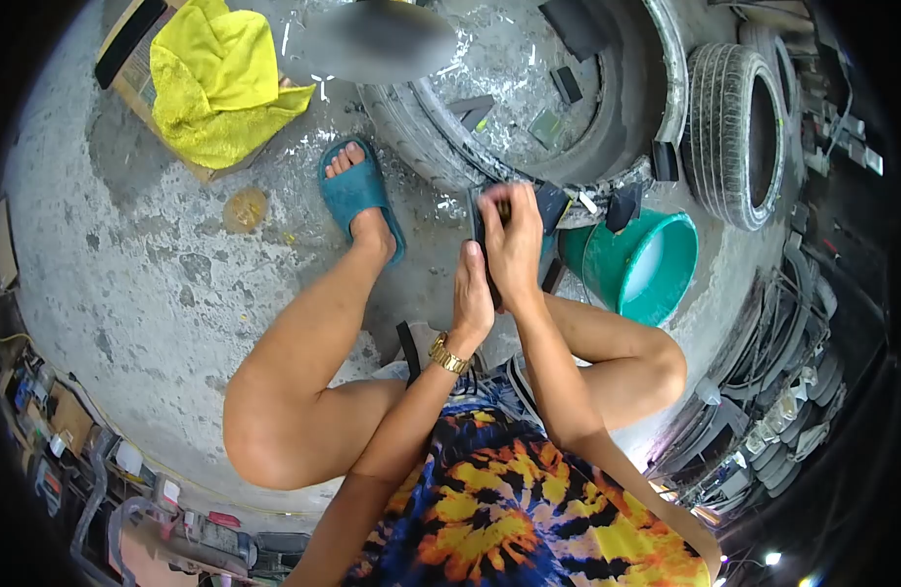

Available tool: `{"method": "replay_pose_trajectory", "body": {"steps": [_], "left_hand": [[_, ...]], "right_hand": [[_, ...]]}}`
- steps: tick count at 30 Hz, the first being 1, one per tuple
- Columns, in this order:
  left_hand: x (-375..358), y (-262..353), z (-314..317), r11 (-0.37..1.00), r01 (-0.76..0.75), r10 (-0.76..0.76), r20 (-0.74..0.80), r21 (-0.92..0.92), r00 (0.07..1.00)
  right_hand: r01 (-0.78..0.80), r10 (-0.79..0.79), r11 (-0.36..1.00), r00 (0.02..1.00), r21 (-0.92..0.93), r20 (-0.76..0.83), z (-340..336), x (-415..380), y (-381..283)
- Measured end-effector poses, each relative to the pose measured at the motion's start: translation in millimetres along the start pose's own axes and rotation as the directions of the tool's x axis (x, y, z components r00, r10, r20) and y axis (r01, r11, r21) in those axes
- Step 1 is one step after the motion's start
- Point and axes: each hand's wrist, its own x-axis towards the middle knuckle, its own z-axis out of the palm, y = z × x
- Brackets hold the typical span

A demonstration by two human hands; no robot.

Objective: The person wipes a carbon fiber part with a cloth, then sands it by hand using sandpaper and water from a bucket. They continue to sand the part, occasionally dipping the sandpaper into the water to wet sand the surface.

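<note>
My left hand, with a gold watch on its wrist, grips a long dark flat piece held nearly upright in front of me. Fingers bent, my right hand presses against the upper part of that piece. Something small and dark shows between its thumb and fingers, slightly blurred, and I cannot make out what it is. Just beyond both hands lies a large tyre on its side, with several black pieces on its rim and inside it. To the right of my right hand, a green bucket holds cloudy liquid.
A yellow cloth drapes over a cardboard box at the upper left. Another tyre stands at the right. My sandalled foot rests on the stained concrete floor. Clutter lines both sides.
</note>
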Motion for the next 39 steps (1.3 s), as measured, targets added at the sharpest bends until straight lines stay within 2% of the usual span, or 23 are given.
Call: {"method": "replay_pose_trajectory", "body": {"steps": [1,2,5,7,9,10,11,13,14,17,18,19,21,23,25,27,29,30,33,34,37,39], "left_hand": [[-1,-7,0,1.000,0.011,-0.011,-0.001,-0.001,1.000],[1,-14,-2,1.000,-0.017,0.017,0.009,0.009,1.000],[7,-9,-1,0.999,-0.048,0.047,0.009,0.024,0.999],[7,-13,3,0.991,-0.131,0.132,-0.035,0.031,0.991],[4,-16,-1,0.999,-0.054,0.054,-0.010,0.003,0.999],[5,-14,-2,1.000,0.006,-0.005,0.016,-0.022,1.000],[5,-14,-2,1.000,0.002,-0.002,0.016,-0.020,1.000],[6,-16,0,0.987,-0.141,0.142,-0.019,0.074,0.990],[7,-17,2,0.985,-0.150,0.153,-0.040,0.084,0.987],[8,-25,2,0.993,-0.114,0.115,-0.047,0.038,0.992],[5,-15,0,0.999,-0.049,0.049,-0.004,0.020,0.999],[5,-15,0,0.998,-0.059,0.059,-0.007,0.021,0.998],[7,-15,4,0.983,-0.169,0.172,-0.047,0.065,0.984],[6,-20,0,0.985,-0.140,0.143,-0.024,0.098,0.989],[3,-6,2,0.998,0.041,-0.042,-0.009,-0.054,0.999],[3,-10,0,1.000,-0.023,0.023,-0.001,-0.003,1.000],[6,-16,2,0.981,-0.165,0.170,-0.040,0.104,0.985],[8,-20,-3,0.991,-0.092,0.092,0.009,0.098,0.996],[7,-18,-1,0.998,-0.055,0.055,0.006,0.005,0.998],[8,-20,0,0.996,-0.093,0.093,-0.004,-0.017,0.996],[8,-18,-1,0.987,-0.130,0.130,0.005,0.089,0.991],[5,-19,-2,0.993,-0.090,0.089,0.008,0.072,0.996]], "right_hand": [[0.044,-0.044,0.999,0.999,-0.007,-0.013,2,9,-2],[0.004,-0.005,0.998,1.000,-0.058,-0.012,5,15,-6],[-0.026,0.026,0.998,1.000,0.056,0.002,-3,-16,0],[-0.039,0.039,0.999,0.998,0.004,0.041,-6,-14,-3],[0.031,-0.031,0.999,0.998,0.009,-0.046,2,3,-1],[0.012,-0.012,1.000,0.998,0.007,-0.054,5,4,1],[0.015,-0.014,1.000,0.998,0.009,-0.055,3,-5,2],[-0.023,0.025,0.999,0.999,0.033,-0.046,-5,-23,1],[-0.012,0.012,1.000,0.999,0.009,-0.039,-6,-21,3],[-0.006,0.005,0.999,1.000,-0.045,-0.028,3,10,-3],[0.030,-0.029,0.999,0.998,0.021,-0.051,2,6,-6],[0.039,-0.038,0.999,0.998,0.027,-0.052,0,-4,-4],[-0.042,0.041,0.998,0.999,0.039,0.021,-8,-23,-2],[0.005,-0.005,1.000,1.000,0.005,-0.001,-4,-10,-3],[0.018,-0.018,1.000,1.000,-0.016,-0.013,4,4,1],[-0.010,0.010,1.000,1.000,0.010,0.002,-6,-18,-2],[-0.034,0.033,0.999,0.999,0.032,0.016,-6,-18,0],[0.004,-0.004,0.999,1.000,0.034,0.003,-3,-10,0],[0.044,-0.045,0.999,0.999,-0.006,-0.021,1,1,-2],[0.044,-0.044,0.999,0.999,0.012,-0.029,-1,-7,-2],[0.006,-0.007,1.000,1.000,0.025,0.008,-7,-18,-5],[0.058,-0.057,0.998,0.998,0.019,-0.018,-1,-3,-2]]}}
